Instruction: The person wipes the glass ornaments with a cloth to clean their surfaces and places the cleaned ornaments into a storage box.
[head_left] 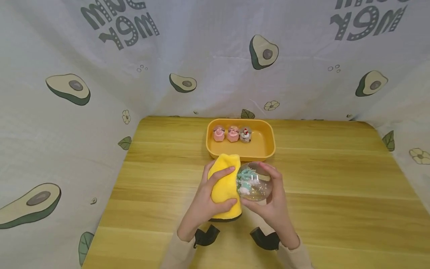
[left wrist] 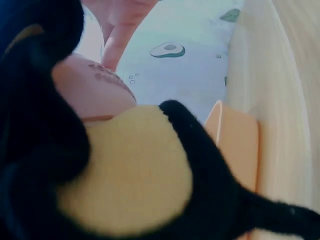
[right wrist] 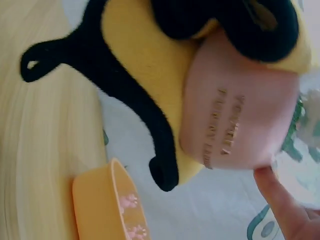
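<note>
A snow globe (head_left: 256, 188) lies on its side between my two hands, its clear dome turned to the right. Turquoise and white shapes and drifting flakes show inside it. My right hand (head_left: 276, 205) grips the dome with thumb and fingers on opposite sides. My left hand (head_left: 204, 200) holds a yellow cloth (head_left: 226, 188) with dark edging around the base end. In the right wrist view the globe's pink base (right wrist: 235, 115), with raised lettering, sticks out of the cloth's folds, and a right fingertip touches its edge.
Just beyond my hands, a yellow tray (head_left: 263, 149) stands on the wooden table (head_left: 336, 179). Along its left and middle sit two small pink globes (head_left: 219, 134) and a white one with a red figure (head_left: 245, 135). An avocado-print curtain (head_left: 218, 56) hangs behind the table and at its sides.
</note>
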A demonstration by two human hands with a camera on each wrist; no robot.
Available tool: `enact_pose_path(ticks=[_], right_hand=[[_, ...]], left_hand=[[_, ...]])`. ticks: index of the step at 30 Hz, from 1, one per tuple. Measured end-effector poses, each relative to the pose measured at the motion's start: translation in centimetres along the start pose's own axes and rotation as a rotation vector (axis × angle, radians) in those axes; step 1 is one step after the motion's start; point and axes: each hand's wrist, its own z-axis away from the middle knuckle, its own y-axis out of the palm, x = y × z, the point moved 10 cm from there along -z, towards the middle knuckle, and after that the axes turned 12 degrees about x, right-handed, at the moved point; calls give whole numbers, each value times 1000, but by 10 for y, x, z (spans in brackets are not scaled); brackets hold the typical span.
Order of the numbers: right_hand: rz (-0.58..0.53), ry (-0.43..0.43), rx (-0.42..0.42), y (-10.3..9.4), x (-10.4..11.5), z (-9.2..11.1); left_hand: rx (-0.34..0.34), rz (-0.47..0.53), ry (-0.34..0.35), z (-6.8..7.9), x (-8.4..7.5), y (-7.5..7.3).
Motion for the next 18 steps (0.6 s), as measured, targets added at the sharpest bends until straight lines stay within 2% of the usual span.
enact_pose_path(ticks=[5,7,9,10,14,16,18], right_hand=[[127,181,-155,-6,-6,9],[161,244,-157,-5,-7,10],[195,270,-107,-2,-6,8],[206,263,-59,0,-5,5],[220,118,150,9,4,-3],[240,37,204,9,9,-5],[271,1,205,5,13,-6]], left_hand=[[-20,-146,29,-1,-11,-1],[-27,-168,20,-1,-12,-2],[-35,-155,3,0,-11,-4],[-38,-143,-3,0,-10,-6],[-32,-85,-33,1,-6,-14],[-17,-70,-32,0,-6,-16],[-5,-57,-31,0,-6,-17]])
